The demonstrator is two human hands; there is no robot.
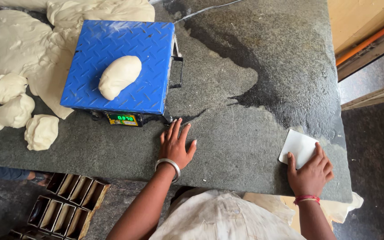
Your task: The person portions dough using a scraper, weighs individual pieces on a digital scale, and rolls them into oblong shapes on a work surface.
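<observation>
Dough lump: pale, oblong piece of raw dough (119, 76) lying on the blue metal checker-plate scale (156, 93), roughly in the middle of the platform, tilted a bit on the diagonal. Neither hand is touching it.
Scale: sits far left on the counter, small green-lit display (122, 118) on its near edge, black side handle (177, 71) on the right.
Left hand (176, 144): flat on the dark grey speckled stone counter (245, 138), fingers spread wide, holding nothing. It's just near and right of the scale's near right corner, close but not on it. Silver bangle (168, 165) on the wrist.
Right hand (311, 174): over at the near right edge of the counter, fingers resting on a flat white rectangular plastic scraper (298, 146), pressing it down more than gripping it. Red thread band (306, 198) on the wrist.
More dough: a big mass (18, 44) spread out far left, beside the scale, plus several torn-off rough lumps (41, 131) nearer on the left.
Counter: wet-looking dark patch (267, 89) right of the scale.
Below the counter: a row of joined metal loaf tins (67, 204) on the floor, near left.
</observation>
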